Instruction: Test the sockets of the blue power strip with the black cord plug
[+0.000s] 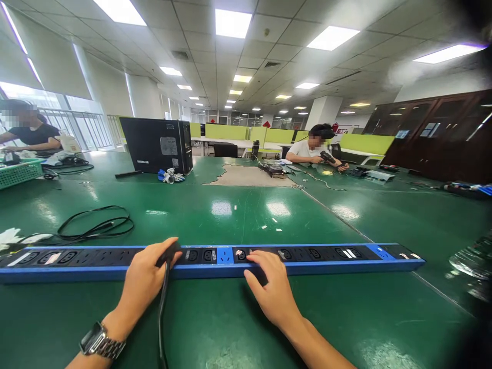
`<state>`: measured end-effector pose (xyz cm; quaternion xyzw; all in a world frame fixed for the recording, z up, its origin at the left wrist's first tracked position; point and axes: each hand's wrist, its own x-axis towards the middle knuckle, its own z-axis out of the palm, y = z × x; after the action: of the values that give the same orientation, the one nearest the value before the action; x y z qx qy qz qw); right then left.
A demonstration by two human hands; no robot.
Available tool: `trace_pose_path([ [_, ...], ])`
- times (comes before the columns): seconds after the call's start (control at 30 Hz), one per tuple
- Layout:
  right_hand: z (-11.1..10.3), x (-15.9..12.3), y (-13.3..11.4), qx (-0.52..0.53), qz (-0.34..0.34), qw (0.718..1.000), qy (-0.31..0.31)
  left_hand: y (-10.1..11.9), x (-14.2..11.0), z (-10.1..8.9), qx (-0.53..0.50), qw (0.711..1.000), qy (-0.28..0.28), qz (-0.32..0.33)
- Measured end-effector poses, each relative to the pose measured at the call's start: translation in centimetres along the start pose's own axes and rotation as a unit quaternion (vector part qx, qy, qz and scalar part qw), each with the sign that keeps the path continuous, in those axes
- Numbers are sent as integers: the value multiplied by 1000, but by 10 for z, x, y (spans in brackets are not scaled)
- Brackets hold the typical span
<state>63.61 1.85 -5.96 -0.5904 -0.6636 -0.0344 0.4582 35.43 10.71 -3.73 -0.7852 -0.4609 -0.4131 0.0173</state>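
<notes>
A long blue and black power strip (225, 255) lies across the green table in front of me, with rows of sockets and several small white labels on its top. My left hand (148, 266), with a watch on its wrist, is closed around a black plug (169, 252) over the strip's left-middle part. From that plug a thick black cable (163, 307) hangs down toward me. My right hand (271, 284) is at the strip just right of the middle blue socket, thumb and fingers apart. Whether its fingertips touch the strip I cannot tell.
A coiled black cable (98, 225) lies at the left. Behind stand a black computer case (154, 146) and gloves (170, 176). A green basket (21, 173) is far left. One person (307, 154) holds a dark tool across the table; another person (33, 133) sits at the left.
</notes>
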Motion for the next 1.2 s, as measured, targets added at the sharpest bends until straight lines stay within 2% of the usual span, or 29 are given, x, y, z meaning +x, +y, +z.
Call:
trace_pose_path([
  [0.1,0,-2,1,4,2,1000,-3,-5,1,2,-10,999,-30,22],
  [0.2,3,-4,2,3,1,1000,-2,-14,-2,-1,-15,999,-29,43],
  [0.27,6,-3,0,0,6,1000,0,-11,-4,-2,-29,998,-21,46],
  [0.33,9,-2,-2,-3,17,1000,3,2,-2,-2,-47,998,22,16],
  [0.4,11,-1,-4,-6,26,1000,7,25,2,5,-67,995,72,-12],
  [0.43,11,0,-4,-7,28,1000,8,38,5,11,-81,994,78,-4],
  [0.5,11,0,-4,-4,26,1000,10,63,12,27,-107,992,30,55],
  [0.57,10,-1,-2,6,18,1000,8,80,17,45,-103,993,-4,56],
  [0.63,9,-1,0,17,10,1000,3,88,20,59,-78,995,-36,43],
  [0.73,7,-2,0,19,10,1000,-1,87,20,65,-44,994,-80,52],
  [0.9,8,0,-8,-12,-1,1000,4,74,10,53,-11,988,-123,93],
  [1.0,19,8,-17,-39,-36,998,18,61,-5,45,43,991,-88,93],
  [1.1,33,29,-31,-42,-77,996,30,48,-17,42,98,989,-57,91],
  [1.2,28,58,-46,9,-96,992,79,45,-20,43,122,987,-56,87],
])
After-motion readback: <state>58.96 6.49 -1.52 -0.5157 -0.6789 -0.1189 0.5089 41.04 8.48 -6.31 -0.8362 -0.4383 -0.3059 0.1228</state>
